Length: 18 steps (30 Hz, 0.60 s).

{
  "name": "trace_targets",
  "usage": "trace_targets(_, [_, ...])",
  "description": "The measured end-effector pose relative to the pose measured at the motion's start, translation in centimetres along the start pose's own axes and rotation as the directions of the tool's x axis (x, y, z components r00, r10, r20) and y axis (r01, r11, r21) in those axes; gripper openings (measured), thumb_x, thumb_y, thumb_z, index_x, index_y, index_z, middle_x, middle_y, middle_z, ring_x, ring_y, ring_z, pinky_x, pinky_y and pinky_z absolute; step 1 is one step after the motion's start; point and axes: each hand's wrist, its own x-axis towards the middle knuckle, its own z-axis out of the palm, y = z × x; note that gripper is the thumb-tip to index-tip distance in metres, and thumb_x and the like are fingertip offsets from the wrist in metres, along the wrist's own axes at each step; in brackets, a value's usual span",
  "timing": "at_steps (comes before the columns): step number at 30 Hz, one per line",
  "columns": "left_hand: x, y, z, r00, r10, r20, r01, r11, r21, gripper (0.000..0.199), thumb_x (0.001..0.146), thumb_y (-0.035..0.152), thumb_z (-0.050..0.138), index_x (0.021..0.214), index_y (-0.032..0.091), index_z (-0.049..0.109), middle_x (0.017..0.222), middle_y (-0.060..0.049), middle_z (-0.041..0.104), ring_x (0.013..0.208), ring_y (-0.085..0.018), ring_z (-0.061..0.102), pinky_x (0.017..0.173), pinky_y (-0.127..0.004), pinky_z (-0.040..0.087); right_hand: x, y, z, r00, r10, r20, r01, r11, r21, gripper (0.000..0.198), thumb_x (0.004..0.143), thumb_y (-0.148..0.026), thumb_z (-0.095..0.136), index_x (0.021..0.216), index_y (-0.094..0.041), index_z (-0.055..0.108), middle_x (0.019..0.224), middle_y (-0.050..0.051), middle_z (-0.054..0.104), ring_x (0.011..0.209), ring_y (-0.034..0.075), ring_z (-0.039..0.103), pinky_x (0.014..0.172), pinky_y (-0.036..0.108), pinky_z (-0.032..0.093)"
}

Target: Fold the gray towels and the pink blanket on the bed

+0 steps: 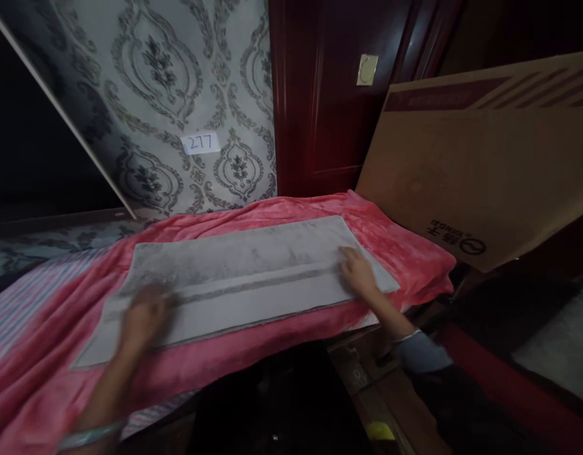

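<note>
A long grey cloth [253, 253] lies flat on a pink plush blanket [405, 253]. A darker grey stripe runs along its length, with a paler band at the front. My left hand [144, 319] is over the left part of the cloth, smeared by motion, so its fingers cannot be made out. Over the right end is my right hand [358, 272], slightly blurred, its fingers stretched toward the cloth's middle. Whether either palm presses on the fabric is hard to tell.
A large cardboard box [480, 158] leans at the right beside a dark red door [314, 95]. Behind the blanket stands a patterned wall [225, 82] with a paper label [201, 143] reading 277. A dark screen-like panel [30, 139] is at the left, striped fabric [45, 284] below it.
</note>
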Motion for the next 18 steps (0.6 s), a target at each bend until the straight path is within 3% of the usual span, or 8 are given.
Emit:
trace_targets(1, [0.2,3.6,0.6,0.989,0.147,0.030,-0.145,0.988,-0.054,0.055,0.094,0.039,0.032,0.134,0.009,0.055,0.145,-0.017,0.055,0.134,-0.026,0.051,0.110,-0.040,0.041,0.3,-2.4,0.8,0.995,-0.087,0.050,0.086,0.996,0.018,0.052,0.091,-0.025,0.044,0.141,-0.012,0.054,0.143,0.017,0.055,0.132,0.029,0.049,0.112,0.044,0.037])
trace_targets(3, [0.2,10.0,2.3,0.913,0.392,0.110,-0.383,0.919,-0.095,0.059,0.095,0.040,0.037,0.147,0.012,0.044,0.157,-0.014,0.042,0.147,-0.026,0.036,0.119,-0.044,0.031,0.4,-6.9,2.6,0.962,-0.221,0.161,0.221,0.975,0.020,0.056,0.095,-0.031,0.045,0.150,-0.019,0.044,0.157,0.013,0.041,0.142,0.030,0.038,0.115,0.050,0.031])
trace_targets(5, [-0.2,14.2,4.1,0.852,0.491,0.183,-0.484,0.871,-0.083,0.061,0.097,0.042,0.038,0.153,0.020,0.037,0.162,-0.010,0.033,0.151,-0.028,0.026,0.122,-0.053,0.022,-0.1,-10.0,4.2,0.914,-0.299,0.274,0.311,0.950,0.000,0.057,0.098,-0.040,0.047,0.153,-0.026,0.040,0.162,0.009,0.032,0.148,0.032,0.028,0.116,0.058,0.025])
trace_targets(7, [-0.7,16.0,5.6,0.830,0.500,0.246,-0.504,0.862,-0.054,0.059,0.098,0.045,0.038,0.154,0.025,0.037,0.163,-0.009,0.031,0.152,-0.030,0.023,0.121,-0.060,0.020,-0.9,-11.5,5.5,0.874,-0.324,0.362,0.353,0.935,-0.016,0.056,0.099,-0.046,0.045,0.153,-0.029,0.041,0.162,0.007,0.031,0.149,0.033,0.026,0.117,0.061,0.021])
trace_targets(9, [-1.1,16.0,6.6,0.826,0.492,0.276,-0.502,0.864,-0.038,0.058,0.099,0.047,0.036,0.154,0.027,0.037,0.163,-0.009,0.030,0.152,-0.031,0.021,0.120,-0.063,0.019,-1.3,-11.5,6.3,0.851,-0.338,0.401,0.376,0.927,-0.015,0.055,0.101,-0.048,0.041,0.152,-0.030,0.041,0.162,0.006,0.032,0.149,0.031,0.026,0.117,0.060,0.021])
trace_targets(12, [-1.2,14.5,6.9,0.819,0.502,0.278,-0.512,0.858,-0.040,0.059,0.100,0.049,0.034,0.155,0.029,0.034,0.164,-0.007,0.027,0.153,-0.029,0.020,0.121,-0.061,0.019,-1.2,-9.1,6.3,0.841,-0.363,0.401,0.398,0.918,-0.003,0.055,0.100,-0.048,0.040,0.153,-0.029,0.041,0.161,0.007,0.035,0.148,0.030,0.028,0.117,0.059,0.024])
trace_targets(15, [-0.5,11.2,5.9,0.872,0.418,0.255,-0.436,0.900,0.016,0.062,0.099,0.049,0.035,0.157,0.026,0.030,0.165,-0.008,0.025,0.153,-0.029,0.019,0.121,-0.060,0.018,-0.6,-4.0,5.6,0.896,-0.234,0.377,0.289,0.953,-0.095,0.058,0.098,-0.053,0.037,0.150,-0.029,0.045,0.158,0.009,0.040,0.146,0.032,0.033,0.114,0.062,0.027])
trace_targets(18, [0.5,5.5,4.3,0.951,0.210,0.225,-0.244,0.960,0.134,0.062,0.099,0.048,0.035,0.156,0.023,0.032,0.164,-0.010,0.025,0.153,-0.031,0.020,0.120,-0.061,0.018,0.0,3.6,4.7,0.955,-0.046,0.293,0.114,0.969,-0.217,0.066,0.094,-0.058,0.032,0.150,-0.026,0.046,0.157,0.010,0.040,0.145,0.035,0.035,0.111,0.061,0.033])
